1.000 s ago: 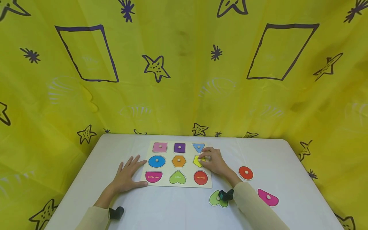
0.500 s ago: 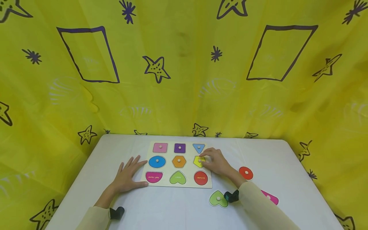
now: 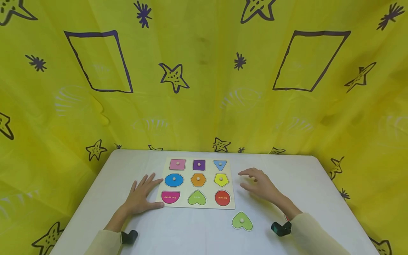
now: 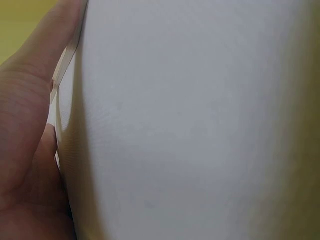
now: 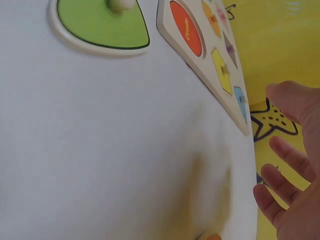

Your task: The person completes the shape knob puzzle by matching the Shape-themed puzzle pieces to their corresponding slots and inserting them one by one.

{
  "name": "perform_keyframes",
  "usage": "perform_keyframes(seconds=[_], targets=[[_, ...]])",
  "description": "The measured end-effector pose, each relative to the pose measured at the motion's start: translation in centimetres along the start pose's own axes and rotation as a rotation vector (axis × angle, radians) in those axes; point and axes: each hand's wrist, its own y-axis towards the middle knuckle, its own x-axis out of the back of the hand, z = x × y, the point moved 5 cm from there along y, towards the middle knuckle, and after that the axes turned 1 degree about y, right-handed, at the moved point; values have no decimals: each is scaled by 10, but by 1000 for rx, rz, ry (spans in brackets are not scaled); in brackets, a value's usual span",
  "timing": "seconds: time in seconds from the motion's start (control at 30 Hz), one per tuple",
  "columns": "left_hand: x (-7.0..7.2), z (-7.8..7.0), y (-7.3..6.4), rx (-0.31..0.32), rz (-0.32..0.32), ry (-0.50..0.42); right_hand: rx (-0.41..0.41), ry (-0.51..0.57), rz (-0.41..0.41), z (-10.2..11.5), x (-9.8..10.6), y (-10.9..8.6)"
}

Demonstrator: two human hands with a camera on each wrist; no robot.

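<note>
My left hand lies with its fingers spread, fingertips and thumb at the left edge of a wooden knob puzzle board. Just off the board's right side hovers my right hand, its thumb and index apart with nothing between them. A yellow pentagon piece sits in its slot, nearest that hand. Blue triangle, orange hexagon, purple square, blue oval and pink rectangle pieces fill other slots. The front row shows bare printed slots: half round, heart and circular. A green heart piece lies on the table before the board.
My right forearm and sleeve cover most of the red circle piece and hide the magenta half-round piece. The white table meets a yellow curtain printed with stars at the back and sides.
My right hand has let go of the yellow pentagon's knob and moved right, off the board. Its forearm now covers the loose red and magenta pieces. The left hand has stayed put.
</note>
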Motion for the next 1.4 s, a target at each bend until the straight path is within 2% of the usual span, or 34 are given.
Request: perform_keyframes(seconds=[0.2,0.37,0.47,0.6,0.8,1.03,1.27,1.4], targets=[[-1,0,1,14,20,1,47,-18,-69,-7,24,-30],[0,-2,2,5,20,4,30,-55,-116,-14,40,-56],[2,-3,2,7,19,4,-6,-44,-132,-20,48,-69],[4,-2,3,15,18,17,-93,-31,-130,-32,53,-86],[4,-2,3,20,27,18,-196,-70,-123,-49,57,-111],[5,-4,2,25,29,6,-226,-149,-142,-59,64,-138],[5,-5,1,24,29,1,-312,-175,-76,-68,68,-161],[4,-5,-1,19,22,0,-292,-160,-103,-71,66,-170]])
